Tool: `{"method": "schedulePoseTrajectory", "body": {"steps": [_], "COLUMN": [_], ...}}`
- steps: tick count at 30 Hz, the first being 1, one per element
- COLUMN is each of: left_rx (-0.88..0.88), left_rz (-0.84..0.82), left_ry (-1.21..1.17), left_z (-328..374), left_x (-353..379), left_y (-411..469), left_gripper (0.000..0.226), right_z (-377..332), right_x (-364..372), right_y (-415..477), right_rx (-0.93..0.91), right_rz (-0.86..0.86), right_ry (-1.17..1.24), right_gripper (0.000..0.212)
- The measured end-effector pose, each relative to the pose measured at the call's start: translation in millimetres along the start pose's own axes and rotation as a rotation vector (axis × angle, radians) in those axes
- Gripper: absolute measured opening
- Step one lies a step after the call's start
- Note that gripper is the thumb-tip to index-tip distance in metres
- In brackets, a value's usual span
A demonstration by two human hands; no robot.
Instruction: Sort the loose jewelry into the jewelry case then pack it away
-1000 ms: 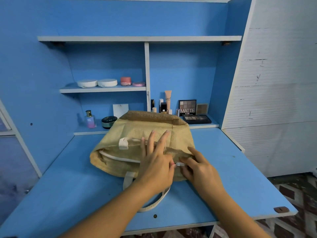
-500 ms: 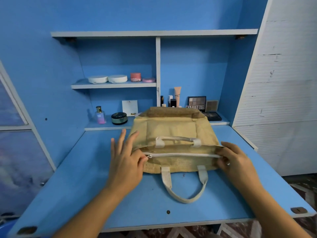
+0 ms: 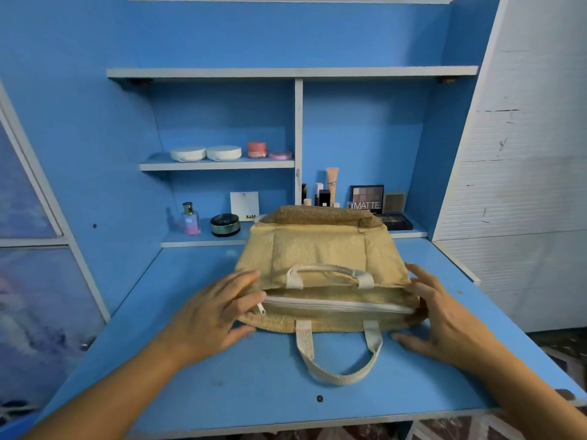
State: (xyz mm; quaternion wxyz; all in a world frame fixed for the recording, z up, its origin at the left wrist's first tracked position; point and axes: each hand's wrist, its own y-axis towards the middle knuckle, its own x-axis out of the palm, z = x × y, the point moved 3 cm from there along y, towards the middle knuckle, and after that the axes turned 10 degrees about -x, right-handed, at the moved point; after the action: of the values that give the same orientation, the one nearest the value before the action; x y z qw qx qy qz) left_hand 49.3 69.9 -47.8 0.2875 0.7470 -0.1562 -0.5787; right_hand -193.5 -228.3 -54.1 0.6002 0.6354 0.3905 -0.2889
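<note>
Presently the zipped bag [image 3: 320,252] lies nine-to-three o'clock between spread left hand [image 3: 216,309] and spread right hand [image 3: 444,315], each touching one end.

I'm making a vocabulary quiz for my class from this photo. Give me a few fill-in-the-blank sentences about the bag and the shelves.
1. The jute bag lies on a ___ desk.
2. Its white zipper is ___, not open.
3. The eyeshadow palette behind the bag reads ___.
4. The small upper shelf holds ___ white round compacts.
Missing words: blue; closed; MATTE; two.
</note>
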Motion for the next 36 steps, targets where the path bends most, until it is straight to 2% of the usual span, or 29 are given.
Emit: {"method": "schedulePoseTrajectory", "body": {"steps": [4, 7, 9, 12, 13, 16, 20, 22, 29, 36], "left_rx": [-0.014, -0.093, -0.186, -0.298, -0.332, -0.37, -0.372, -0.391, -0.58, -0.631], "left_rz": [-0.027, 0.042, 0.083, 0.152, 0.162, 0.184, 0.245, 0.252, 0.27, 0.138], "left_ry": [0.042, -0.028, -0.094, -0.171, -0.201, -0.269, -0.291, -0.336, -0.579, -0.592], "left_z": [-3.2, -0.9, -3.1, -7.7, -8.0, -4.6, -5.3, -9.3, -13.9, -20.2], "left_x": [7.6, 7.1, 5.4, 2.8, 0.8, -8.8, -31.7, -43.1, -70.7, -34.0], "left_y": [12.0, 18.8, 21.8, 30.0, 35.0, 54.3, 87.2, 107.1, 181.2, 227.3], "left_gripper": [0.094, 0.099, 0.094, 0.053, 0.047, 0.048, 0.032, 0.028, 0.027, 0.025], "right_z": [6.3, 6.1, 7.6, 10.5, 11.5, 16.1, 24.8, 29.7, 51.4, 92.3], "right_x": [-5.1, -9.0, -12.2, -16.5, -17.3, -20.0, -51.6, -75.7, -142.3, -144.4], "right_y": [7.9, 14.7, 14.5, 12.0, 10.9, 11.4, 29.8, 47.3, 98.1, 119.9], "right_rx": [0.023, 0.019, 0.032, 0.031, 0.041, 0.029, 0.1, 0.127, 0.239, 0.372], "right_rz": [-0.201, -0.299, -0.332, -0.258, -0.225, -0.035, 0.287, 0.392, 0.534, 0.435], "right_ry": [-0.072, -0.085, -0.077, -0.059, -0.064, -0.094, 0.027, 0.039, 0.13, 0.1], "right_gripper": [0.096, 0.094, 0.094, 0.098, 0.1, 0.096, 0.07, 0.057, 0.048, 0.046]}}
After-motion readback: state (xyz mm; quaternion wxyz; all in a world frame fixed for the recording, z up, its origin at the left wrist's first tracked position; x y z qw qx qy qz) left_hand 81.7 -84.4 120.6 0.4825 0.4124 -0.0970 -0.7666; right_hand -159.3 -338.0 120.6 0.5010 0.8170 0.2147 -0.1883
